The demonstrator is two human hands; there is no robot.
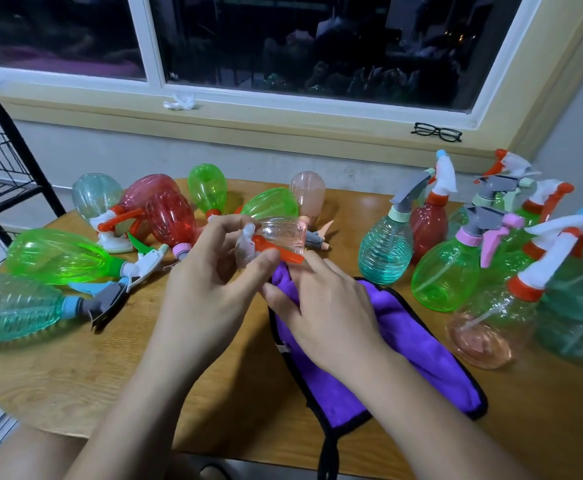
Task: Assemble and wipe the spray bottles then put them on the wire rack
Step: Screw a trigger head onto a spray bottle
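**Pale bottle held up for wiping above the worktop**

At the far left the wire rack [3,174] is seen beside the worktop [214,375]; the bottle in hand is well apart from it, so the racking step is judged not yet reached. On the left half of the worktop a group of lying bottles [58,256] is spread out with the heads fitted, probably laid down to wait for wiping.

The left hand [207,278] is raised over the middle of the worktop, wrist bent and fingers curled. Its grip is closed round the white-and-orange trigger head [248,242] of the pale pink bottle [283,233], which is held on its side, clear of the wood, so that its surface can be reached from below.

Just to the right, the right hand [328,306] is laid palm-down, its grip closed on a bunched end of the purple cloth [404,327]. That end is pressed up against the bottle's underside, while the remainder of the cloth is left trailing flat on the worktop. Wiping is judged to be the step in hand.

At the right a cluster of standing bottles [385,251] is kept upright, apart from the lying ones, perhaps as a separate batch
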